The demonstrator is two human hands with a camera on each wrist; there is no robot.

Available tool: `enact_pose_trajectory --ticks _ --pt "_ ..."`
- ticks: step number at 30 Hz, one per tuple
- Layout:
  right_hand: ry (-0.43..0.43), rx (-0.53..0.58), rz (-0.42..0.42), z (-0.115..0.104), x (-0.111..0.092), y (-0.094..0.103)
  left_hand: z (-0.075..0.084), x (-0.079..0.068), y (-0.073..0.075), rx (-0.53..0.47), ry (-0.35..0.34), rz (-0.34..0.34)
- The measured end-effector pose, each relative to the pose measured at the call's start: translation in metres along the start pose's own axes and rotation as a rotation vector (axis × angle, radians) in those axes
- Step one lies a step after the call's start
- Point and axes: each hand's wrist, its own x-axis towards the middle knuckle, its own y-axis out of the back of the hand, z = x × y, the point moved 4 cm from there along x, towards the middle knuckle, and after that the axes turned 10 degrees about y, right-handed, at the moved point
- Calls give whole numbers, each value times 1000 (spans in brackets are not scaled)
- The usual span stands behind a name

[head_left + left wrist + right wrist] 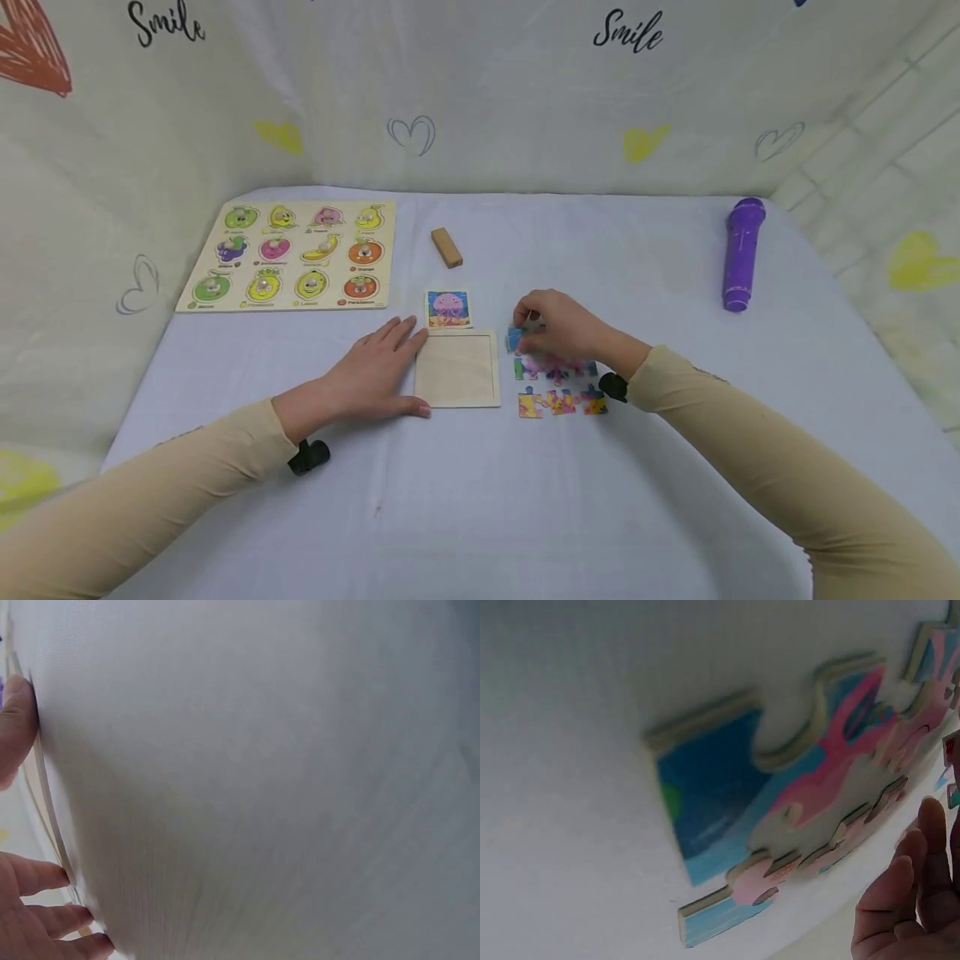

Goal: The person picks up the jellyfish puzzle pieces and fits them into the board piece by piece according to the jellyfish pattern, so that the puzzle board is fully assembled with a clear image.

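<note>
My left hand (pixel 378 371) lies with fingers spread along the left edge of a square wooden puzzle tray (pixel 457 371); the thumb is at its lower left corner. In the left wrist view, fingertips (pixel 56 919) and thumb touch the tray's edge. To the tray's right, my right hand (pixel 562 329) pinches a blue jigsaw piece (pixel 514 339) between thumb and fingers. Below that hand lie several jigsaw pieces (pixel 562 402) in rows, partly covered by it. The right wrist view shows a blue and pink piece (pixel 712 795) near the curled fingers (pixel 889 892).
A small jellyfish picture card (pixel 448 309) touches the tray's top edge. Behind it lies a wooden block (pixel 447 247). A fruit peg puzzle board (pixel 292 254) is at the back left, and a purple microphone-shaped toy (pixel 742 254) at the back right. White cloth (pixel 450 508) covers the table.
</note>
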Motion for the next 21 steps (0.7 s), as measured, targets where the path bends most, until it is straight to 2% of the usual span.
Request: enact_pose_trajectory --ticks 6,11,17,21 --pt "-42 147 -26 -6 8 4 0 0 1 -9 9 1" --pt "-111 305 -51 -22 29 -8 -4 1 1 -10 17 -4" --pt "-218 310 -72 -42 53 -30 -3 2 1 -16 22 -23" --pt "-247 309 -54 -50 63 -38 -2 2 1 -15 20 -26"
